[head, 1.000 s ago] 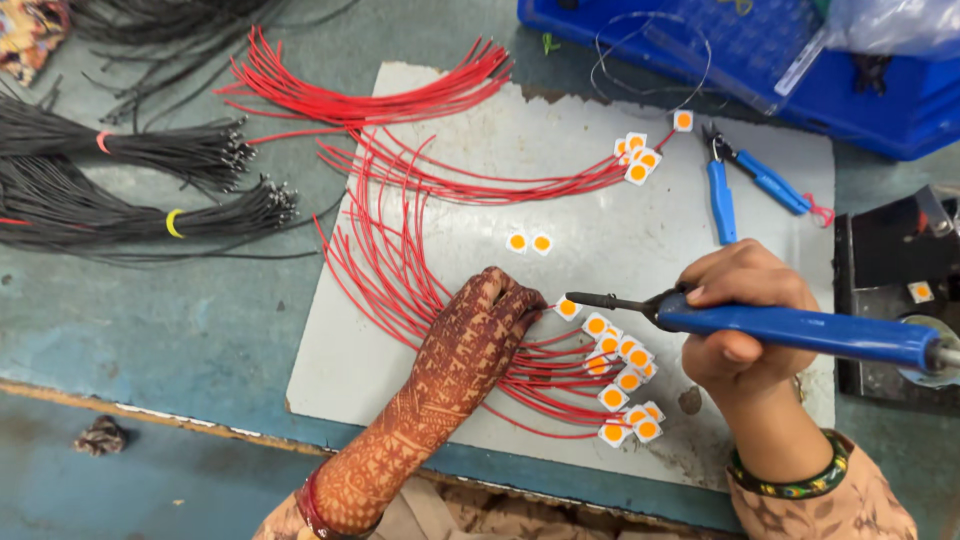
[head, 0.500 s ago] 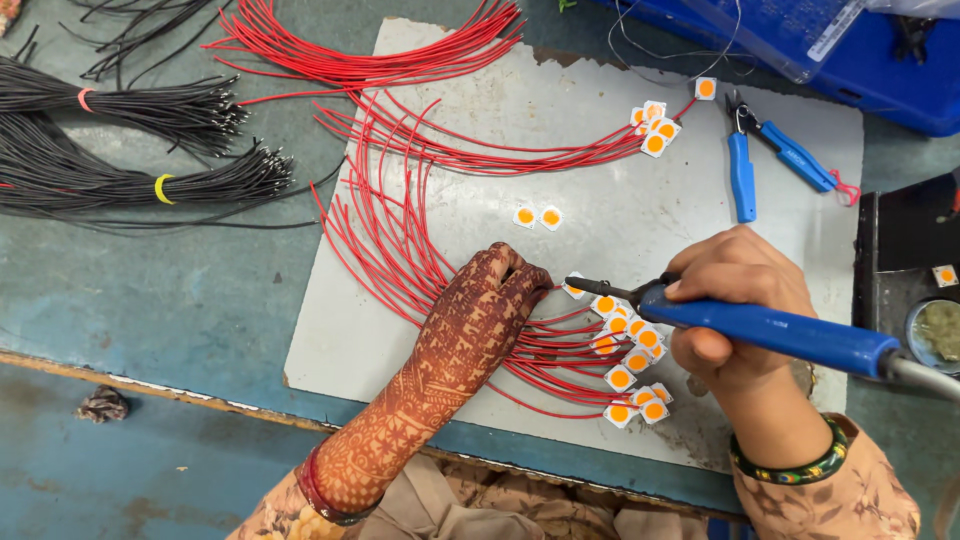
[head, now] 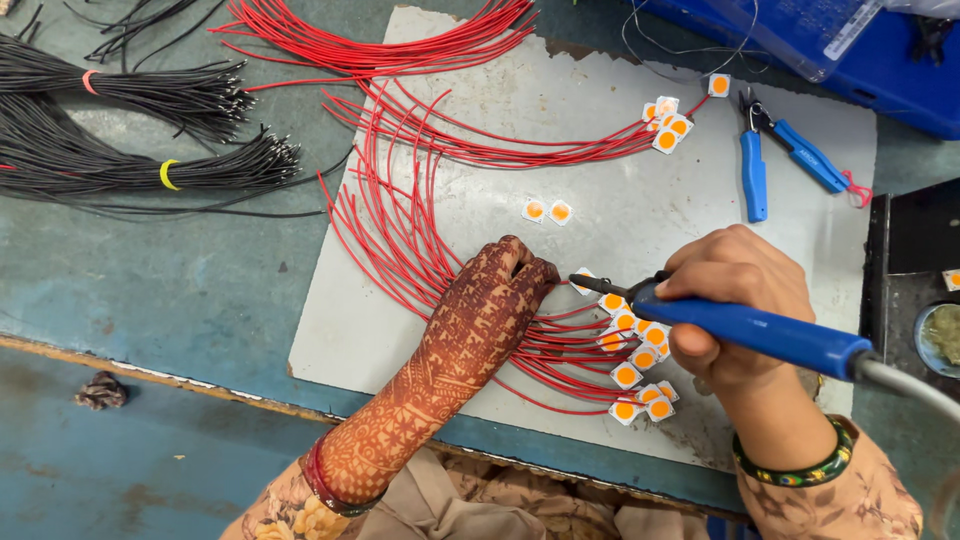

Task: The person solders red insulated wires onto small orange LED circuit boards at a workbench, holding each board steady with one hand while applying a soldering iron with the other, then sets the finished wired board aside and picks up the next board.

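Left hand (head: 490,305), painted with dark patterns, flat on the red wires (head: 400,240), fingers curled together and pressing them onto the grey board (head: 640,220). Right hand (head: 735,300) wrapped tight around a blue soldering iron (head: 750,330), tip right by a small white square with an orange dot (head: 612,302), just beside the left fingertips. More such squares (head: 640,385) in a bunch under the iron. Blue pliers (head: 780,155) farther up the board. Black wire bundles (head: 150,130) off to the left on the table.
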